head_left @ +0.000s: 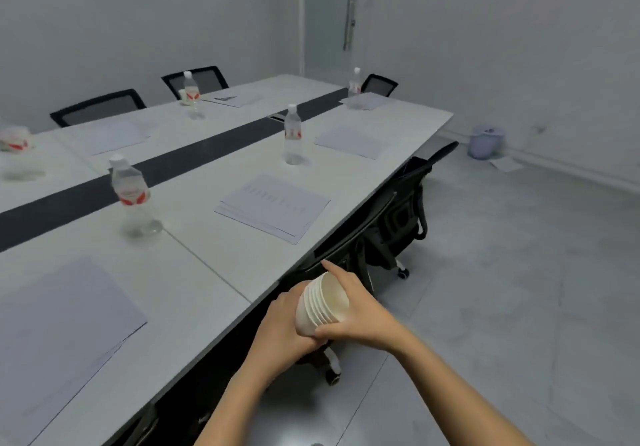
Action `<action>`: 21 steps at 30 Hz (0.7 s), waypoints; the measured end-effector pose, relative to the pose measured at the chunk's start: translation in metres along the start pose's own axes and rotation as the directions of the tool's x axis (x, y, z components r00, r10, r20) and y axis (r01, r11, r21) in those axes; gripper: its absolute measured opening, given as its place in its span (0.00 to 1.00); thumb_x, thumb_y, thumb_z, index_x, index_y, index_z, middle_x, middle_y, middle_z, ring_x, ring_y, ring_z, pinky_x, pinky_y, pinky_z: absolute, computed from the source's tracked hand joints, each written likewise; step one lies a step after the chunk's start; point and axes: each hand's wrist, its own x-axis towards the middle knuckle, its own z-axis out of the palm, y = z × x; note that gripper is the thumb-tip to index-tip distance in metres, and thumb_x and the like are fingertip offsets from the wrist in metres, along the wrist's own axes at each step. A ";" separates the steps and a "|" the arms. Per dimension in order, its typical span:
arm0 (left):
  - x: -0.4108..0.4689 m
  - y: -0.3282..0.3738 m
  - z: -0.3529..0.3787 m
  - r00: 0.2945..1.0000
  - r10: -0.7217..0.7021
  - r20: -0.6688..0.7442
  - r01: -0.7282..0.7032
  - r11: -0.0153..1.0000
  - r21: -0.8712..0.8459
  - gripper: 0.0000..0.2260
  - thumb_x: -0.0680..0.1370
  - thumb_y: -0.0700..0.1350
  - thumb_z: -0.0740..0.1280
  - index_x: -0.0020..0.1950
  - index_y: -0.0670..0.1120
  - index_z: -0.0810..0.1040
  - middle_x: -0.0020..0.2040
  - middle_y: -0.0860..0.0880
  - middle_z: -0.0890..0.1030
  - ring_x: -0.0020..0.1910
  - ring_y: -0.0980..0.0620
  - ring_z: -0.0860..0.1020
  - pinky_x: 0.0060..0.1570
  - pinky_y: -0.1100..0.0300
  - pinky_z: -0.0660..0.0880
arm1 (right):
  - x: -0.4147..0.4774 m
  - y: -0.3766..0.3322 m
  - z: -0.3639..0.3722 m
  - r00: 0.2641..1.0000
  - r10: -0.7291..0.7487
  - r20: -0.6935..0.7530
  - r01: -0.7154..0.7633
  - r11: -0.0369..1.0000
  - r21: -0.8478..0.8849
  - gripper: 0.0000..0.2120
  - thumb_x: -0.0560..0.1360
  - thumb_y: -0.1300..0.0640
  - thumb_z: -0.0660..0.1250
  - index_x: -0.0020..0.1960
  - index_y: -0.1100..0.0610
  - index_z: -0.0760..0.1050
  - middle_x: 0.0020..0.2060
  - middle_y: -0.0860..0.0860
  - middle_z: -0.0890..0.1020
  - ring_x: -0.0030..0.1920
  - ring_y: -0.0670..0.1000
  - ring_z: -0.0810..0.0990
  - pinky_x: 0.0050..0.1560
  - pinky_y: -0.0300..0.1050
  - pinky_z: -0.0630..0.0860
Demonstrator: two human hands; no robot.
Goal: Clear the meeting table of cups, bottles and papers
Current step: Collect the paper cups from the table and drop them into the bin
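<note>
Two hands share one stack of paper cups: the left hand wraps its bottom end, and the right hand lies over the rims, thumb curled under, forefinger straight out. The stack is tipped on its side in the air, just off the near edge of the table, above a black chair. Water bottles and sheets of paper sit on the table. A bin stands by the far wall.

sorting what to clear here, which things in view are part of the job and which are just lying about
Job: stack of paper cups in left hand and right hand; water bottles; paper sheets on the meeting table.
Just there: office chairs; waste bin; sheet on the floor.
</note>
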 end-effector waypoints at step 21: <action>0.396 0.123 0.245 0.716 0.376 0.588 -0.350 0.922 -0.163 0.28 0.60 0.52 0.70 0.59 0.61 0.69 0.53 0.61 0.76 0.54 0.59 0.75 0.53 0.53 0.75 | 0.100 0.194 -0.320 0.712 0.385 -0.587 -0.390 0.912 0.125 0.39 0.64 0.55 0.76 0.69 0.46 0.60 0.64 0.46 0.66 0.60 0.46 0.69 0.53 0.33 0.66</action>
